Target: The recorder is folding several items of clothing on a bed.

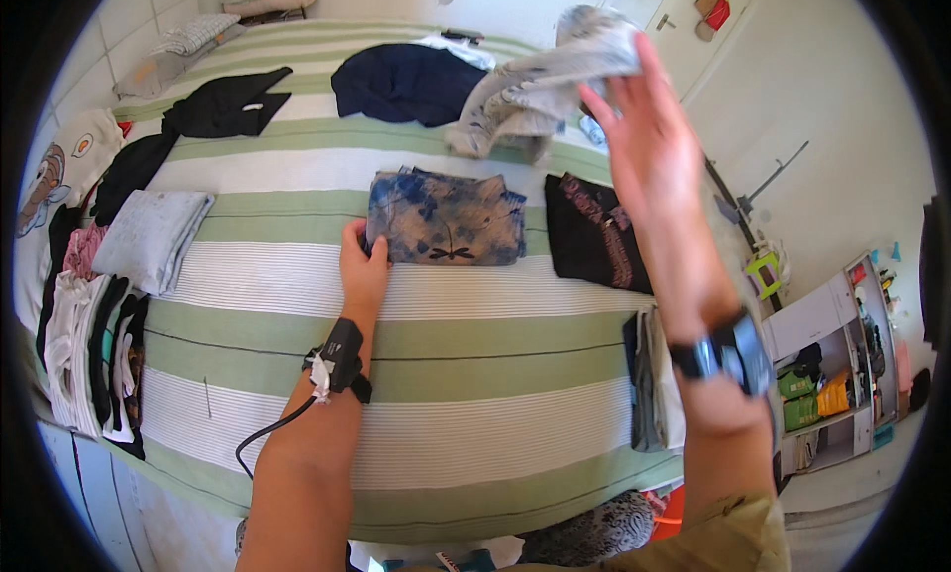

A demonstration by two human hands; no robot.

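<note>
A folded blue-and-tan patterned garment lies on the striped bedsheet, and my left hand touches its left edge, thumb on top and fingers at the side. My right hand is raised at the upper right, beside a light, patterned cloth; the cloth is blurred and hangs partly over the bed. Whether the fingers grip it is hard to tell. A dark navy garment lies behind its left end. Below my right hand is a folded black garment with a pinkish pattern, partly hidden by my forearm.
A folded pale grey garment lies at the left, near a row of folded clothes. Black clothing is spread behind it. Folded trousers or similar lie at the bed's right edge. A shelf unit stands at the right.
</note>
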